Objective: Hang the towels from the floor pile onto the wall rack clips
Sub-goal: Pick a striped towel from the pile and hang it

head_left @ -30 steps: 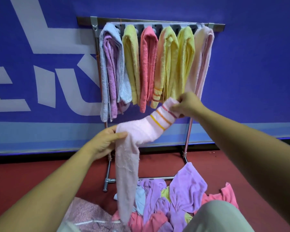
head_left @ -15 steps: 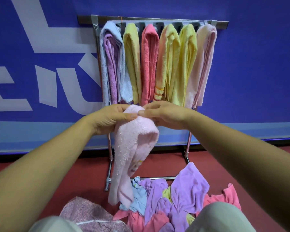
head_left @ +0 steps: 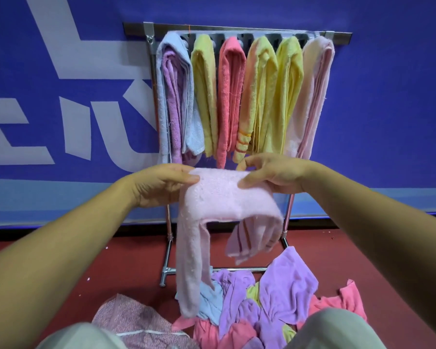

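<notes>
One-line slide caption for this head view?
Left hand and right hand grip a folded pink towel before the rack of hung towels, above the floor pile.

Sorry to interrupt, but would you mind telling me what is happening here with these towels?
A person holds a pale pink towel at its folded top, the left hand and right hand pinching either end, below the rack. Several hung towels are on it, and a pile lies on the floor.
</notes>
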`<state>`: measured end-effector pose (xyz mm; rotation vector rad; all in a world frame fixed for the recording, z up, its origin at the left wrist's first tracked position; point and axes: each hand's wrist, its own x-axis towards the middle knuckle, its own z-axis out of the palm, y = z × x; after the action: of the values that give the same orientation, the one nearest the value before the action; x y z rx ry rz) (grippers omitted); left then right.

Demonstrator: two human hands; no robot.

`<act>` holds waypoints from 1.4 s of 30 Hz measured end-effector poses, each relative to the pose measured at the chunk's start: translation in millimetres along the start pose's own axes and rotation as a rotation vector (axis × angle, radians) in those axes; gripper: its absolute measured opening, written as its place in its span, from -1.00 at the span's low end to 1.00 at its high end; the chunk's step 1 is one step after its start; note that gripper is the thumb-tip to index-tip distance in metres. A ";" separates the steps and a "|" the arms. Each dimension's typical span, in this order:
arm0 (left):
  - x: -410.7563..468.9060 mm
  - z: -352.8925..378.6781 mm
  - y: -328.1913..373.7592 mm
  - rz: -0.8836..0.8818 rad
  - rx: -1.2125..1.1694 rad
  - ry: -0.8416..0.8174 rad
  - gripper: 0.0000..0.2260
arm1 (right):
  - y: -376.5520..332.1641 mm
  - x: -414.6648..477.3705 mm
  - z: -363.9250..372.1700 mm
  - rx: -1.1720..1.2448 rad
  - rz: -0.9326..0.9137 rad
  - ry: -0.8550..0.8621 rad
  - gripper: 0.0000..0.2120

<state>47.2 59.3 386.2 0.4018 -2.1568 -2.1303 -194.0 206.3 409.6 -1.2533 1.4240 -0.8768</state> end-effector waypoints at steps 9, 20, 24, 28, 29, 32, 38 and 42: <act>10.6 15.5 40.1 0.035 0.066 -0.015 -0.75 | -21.5 6.7 28.4 0.105 -0.132 -0.253 -0.93; 0.0 -6.8 83.6 0.022 0.193 0.092 -0.61 | -64.0 2.9 0.1 0.094 -0.097 -0.170 -0.91; 2.4 -10.8 111.5 0.091 0.211 0.135 -0.46 | -94.7 2.4 -2.7 0.063 -0.116 -0.177 -0.84; 8.8 -15.5 135.0 0.105 0.270 0.152 -0.65 | -128.4 5.6 -16.7 0.065 -0.169 -0.163 -0.85; 11.1 -17.6 140.7 0.115 0.270 0.158 -0.71 | -136.0 7.8 -20.8 0.067 -0.176 -0.160 -0.83; 19.6 -27.0 158.6 0.150 0.265 0.188 -0.60 | -155.6 17.2 -33.2 0.035 -0.197 -0.110 -0.84; 56.1 -49.1 196.2 0.253 0.158 0.248 -0.53 | -192.2 51.8 -57.1 -0.009 -0.285 0.096 -0.84; 78.9 -69.2 219.4 0.263 0.108 0.301 -0.74 | -213.1 84.4 -78.7 0.018 -0.289 0.214 -0.72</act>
<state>-39.8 -27.7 596.0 0.3926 -2.0299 -1.7020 -214.0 74.3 611.8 -1.4072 1.4155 -1.2482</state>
